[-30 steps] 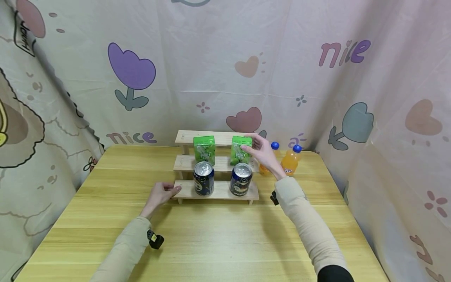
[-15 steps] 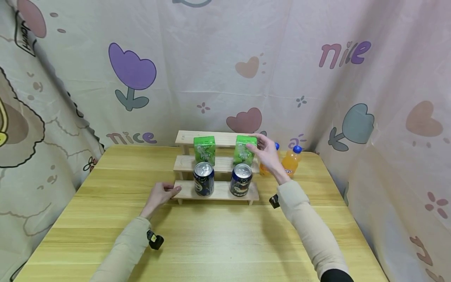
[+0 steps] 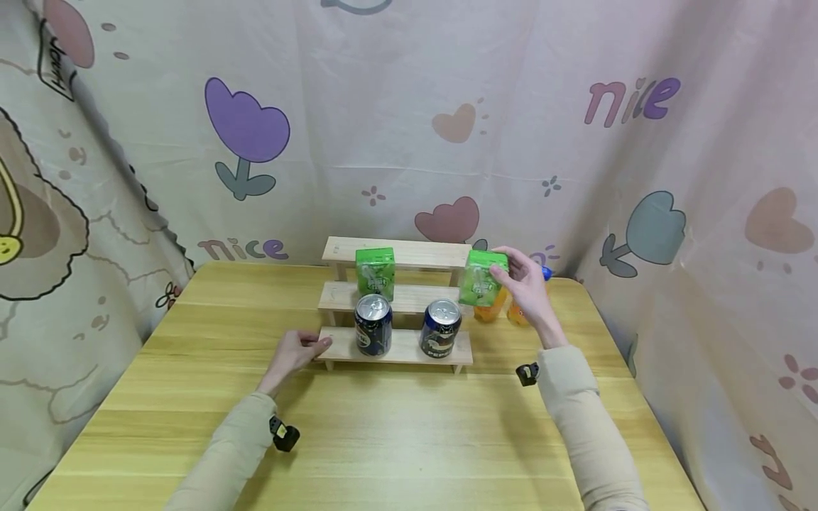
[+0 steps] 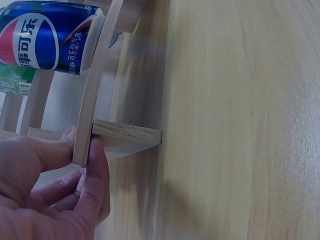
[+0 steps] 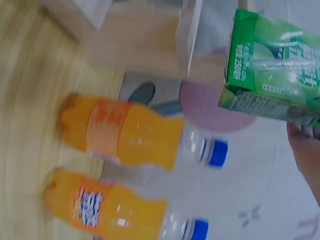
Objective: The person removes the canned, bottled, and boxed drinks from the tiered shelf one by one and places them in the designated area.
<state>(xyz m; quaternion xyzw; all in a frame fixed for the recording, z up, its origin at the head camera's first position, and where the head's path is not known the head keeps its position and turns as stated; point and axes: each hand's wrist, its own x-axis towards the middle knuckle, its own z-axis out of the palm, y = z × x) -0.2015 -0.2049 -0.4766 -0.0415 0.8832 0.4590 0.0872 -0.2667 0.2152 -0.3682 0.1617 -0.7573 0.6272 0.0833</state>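
Note:
My left hand (image 3: 295, 358) pinches the left end of the lowest step of a three-tier wooden display shelf (image 3: 399, 345); the left wrist view shows thumb above and fingers below that board (image 4: 90, 115). In my right hand (image 3: 527, 287) is a green juice box (image 3: 481, 280), gripped by its side and held in the air just right of the shelf's middle step. A second green juice box (image 3: 375, 273) stands on the middle step at left. Two dark blue Pepsi cans, a left can (image 3: 373, 326) and a right can (image 3: 441, 328), stand upright on the lowest step.
Two orange soda bottles with blue caps stand on the table right of the shelf, a nearer bottle (image 5: 110, 207) and one closer to the shelf (image 5: 135, 132). The wooden table (image 3: 383, 440) backs onto a printed curtain (image 3: 358, 128).
My right hand has lifted the right juice box off the middle step and carried it to the right, past the shelf's end. The left hand has kept its hold on the shelf.

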